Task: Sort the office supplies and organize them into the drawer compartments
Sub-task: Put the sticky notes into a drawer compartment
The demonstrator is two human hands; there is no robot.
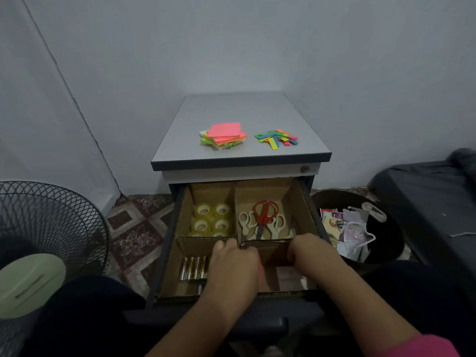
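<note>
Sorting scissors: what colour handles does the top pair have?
Red handles on the top scissors, head view.

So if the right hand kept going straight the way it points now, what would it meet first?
Probably the scissors. The right hand sits at the cardboard divider, fingers curled over it and pointing toward the back compartment where they lie. Depth is hard to judge here.

Pretty dim in my corner: plain grey walls (pixel 257 42), patterned tile floor (pixel 139 228), a mesh fan (pixel 49 222) on my left, black bin (pixel 360 228) right.

Dim, soft focus; wide-angle edge bending
</note>
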